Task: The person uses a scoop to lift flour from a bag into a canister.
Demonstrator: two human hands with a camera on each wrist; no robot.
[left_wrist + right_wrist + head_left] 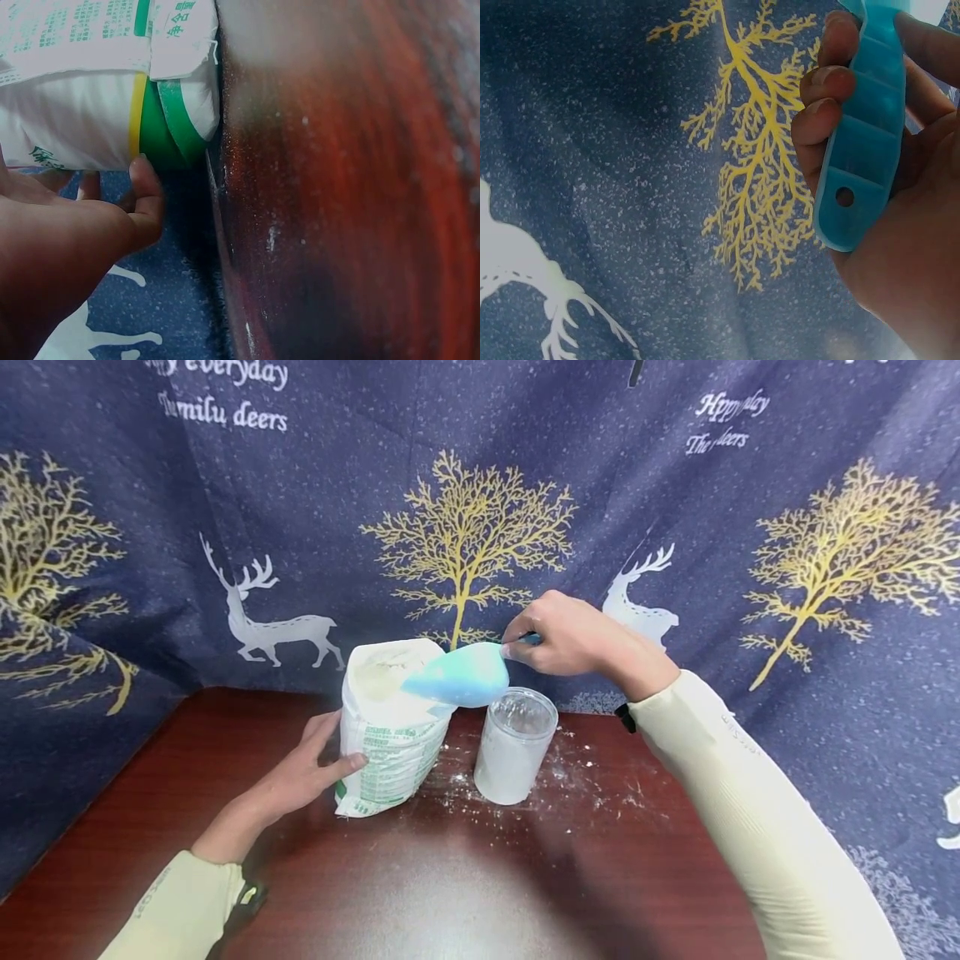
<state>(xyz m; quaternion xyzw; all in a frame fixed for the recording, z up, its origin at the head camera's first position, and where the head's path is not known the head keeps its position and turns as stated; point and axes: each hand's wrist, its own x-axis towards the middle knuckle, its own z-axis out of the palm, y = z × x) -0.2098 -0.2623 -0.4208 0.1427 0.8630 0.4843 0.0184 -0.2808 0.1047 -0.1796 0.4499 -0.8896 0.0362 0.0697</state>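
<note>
A white bag of powder (397,752) with green print stands upright, its top folded wide. My left hand (300,781) holds the bag's left side, thumb on the front and fingers behind; the left wrist view shows the fingertips against the bag's lower part. In my right hand (562,635) is a blue scoop (461,677), its bowl over the bag's right rim and its tip at the bag's mouth. The right wrist view shows fingers and thumb gripping the scoop's handle (862,142). What lies in the bowl cannot be made out. Beside the bag stands a clear canister (513,760) with white powder inside.
Spilled white powder dots the brown table (450,868) around the canister and to its right. Behind the table hangs a dark blue cloth (315,552) with printed deer and golden trees.
</note>
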